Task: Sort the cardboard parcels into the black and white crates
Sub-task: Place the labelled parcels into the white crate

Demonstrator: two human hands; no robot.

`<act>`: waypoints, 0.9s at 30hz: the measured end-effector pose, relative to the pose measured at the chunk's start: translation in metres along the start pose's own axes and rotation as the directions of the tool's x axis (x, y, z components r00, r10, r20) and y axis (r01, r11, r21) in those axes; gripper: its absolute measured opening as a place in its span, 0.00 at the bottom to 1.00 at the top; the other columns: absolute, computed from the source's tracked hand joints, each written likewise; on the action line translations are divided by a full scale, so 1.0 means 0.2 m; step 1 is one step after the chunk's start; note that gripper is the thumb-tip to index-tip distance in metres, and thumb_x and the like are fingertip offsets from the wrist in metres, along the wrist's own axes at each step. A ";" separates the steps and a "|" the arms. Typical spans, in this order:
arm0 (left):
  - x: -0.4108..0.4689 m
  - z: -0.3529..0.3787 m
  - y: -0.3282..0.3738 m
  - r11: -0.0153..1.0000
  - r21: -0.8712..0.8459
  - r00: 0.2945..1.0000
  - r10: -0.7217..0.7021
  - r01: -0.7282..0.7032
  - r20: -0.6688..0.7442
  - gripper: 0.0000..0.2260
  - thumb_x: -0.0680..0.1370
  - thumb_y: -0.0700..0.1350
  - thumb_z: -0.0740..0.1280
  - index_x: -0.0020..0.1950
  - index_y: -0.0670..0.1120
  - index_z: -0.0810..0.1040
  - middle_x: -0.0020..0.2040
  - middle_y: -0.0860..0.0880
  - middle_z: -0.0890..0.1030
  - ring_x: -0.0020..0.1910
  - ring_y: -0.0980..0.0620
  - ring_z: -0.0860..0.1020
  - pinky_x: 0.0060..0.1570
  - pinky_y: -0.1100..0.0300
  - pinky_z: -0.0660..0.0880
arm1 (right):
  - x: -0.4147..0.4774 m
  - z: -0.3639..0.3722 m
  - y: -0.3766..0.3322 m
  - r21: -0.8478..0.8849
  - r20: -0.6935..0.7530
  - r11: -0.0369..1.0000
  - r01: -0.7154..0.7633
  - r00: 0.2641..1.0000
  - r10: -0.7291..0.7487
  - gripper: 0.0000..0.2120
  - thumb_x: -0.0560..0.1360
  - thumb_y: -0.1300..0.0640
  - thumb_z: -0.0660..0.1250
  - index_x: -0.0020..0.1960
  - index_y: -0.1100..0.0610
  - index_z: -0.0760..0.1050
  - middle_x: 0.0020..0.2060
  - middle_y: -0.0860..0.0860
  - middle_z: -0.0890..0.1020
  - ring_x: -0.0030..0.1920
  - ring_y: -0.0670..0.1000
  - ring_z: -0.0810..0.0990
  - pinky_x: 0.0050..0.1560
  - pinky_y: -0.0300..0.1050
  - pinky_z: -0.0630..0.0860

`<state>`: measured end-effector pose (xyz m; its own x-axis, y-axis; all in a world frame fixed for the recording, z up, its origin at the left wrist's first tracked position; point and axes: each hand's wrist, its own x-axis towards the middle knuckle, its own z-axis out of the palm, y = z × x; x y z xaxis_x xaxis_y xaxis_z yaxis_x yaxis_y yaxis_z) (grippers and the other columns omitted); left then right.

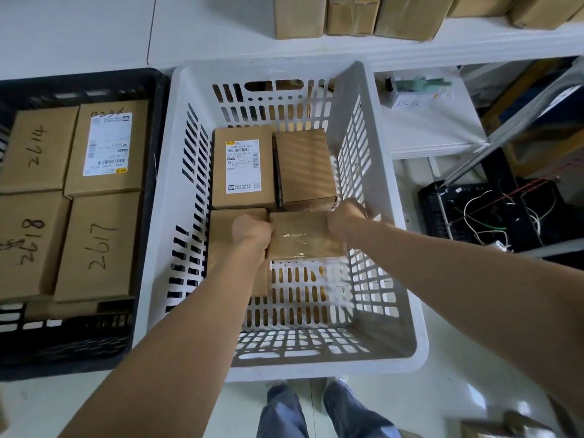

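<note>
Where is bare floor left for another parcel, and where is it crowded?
Bare: the white crate floor between the held parcel and the near wall. Crowded: its far half, and the black crate, parcels side by side.

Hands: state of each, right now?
Left hand: closed, gripping the left edge of the taped parcel in the white crate.
Right hand: closed, gripping the same parcel's right edge.

four brown cardboard parcels (305, 165) lie flat in the white slotted crate (161, 184), a taped parcel (305, 237) near right, a labelled parcel (243, 167) far left; four hand-numbered parcels (98, 248) pack the black crate (79, 343) just beside it.
</note>
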<state>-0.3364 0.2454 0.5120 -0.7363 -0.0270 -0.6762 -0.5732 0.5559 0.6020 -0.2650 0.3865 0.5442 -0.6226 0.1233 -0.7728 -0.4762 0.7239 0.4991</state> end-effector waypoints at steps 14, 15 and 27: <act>0.04 0.03 0.00 0.963 -0.252 0.994 -0.106 0.097 -0.021 0.10 0.75 0.48 0.70 0.51 0.44 0.77 0.46 0.48 0.79 0.44 0.49 0.77 0.47 0.56 0.77 | 0.04 -0.02 0.03 0.238 -0.038 0.965 -0.114 0.991 0.126 0.17 0.74 0.71 0.62 0.63 0.65 0.73 0.61 0.58 0.74 0.54 0.55 0.80 0.37 0.42 0.75; 0.04 0.03 0.00 0.962 -0.251 0.993 -0.115 0.105 -0.025 0.12 0.74 0.50 0.70 0.52 0.44 0.77 0.47 0.48 0.79 0.46 0.48 0.77 0.51 0.54 0.77 | 0.04 -0.02 0.03 0.242 -0.034 0.963 -0.121 0.991 0.132 0.17 0.74 0.71 0.63 0.62 0.66 0.73 0.60 0.58 0.74 0.53 0.55 0.80 0.37 0.42 0.75; 0.06 0.02 -0.04 0.989 0.052 0.987 -0.144 0.141 0.070 0.04 0.75 0.32 0.66 0.49 0.38 0.78 0.51 0.41 0.81 0.49 0.46 0.81 0.48 0.56 0.80 | -0.01 -0.01 -0.04 0.104 0.089 0.994 -0.028 0.996 0.019 0.17 0.73 0.66 0.65 0.62 0.59 0.74 0.55 0.52 0.80 0.51 0.51 0.82 0.29 0.41 0.73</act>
<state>-0.3398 0.2443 0.4966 -0.6189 -0.0488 -0.7839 -0.6518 0.5888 0.4780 -0.2605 0.3798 0.5428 -0.5738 0.1970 -0.7949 -0.3914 0.7867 0.4775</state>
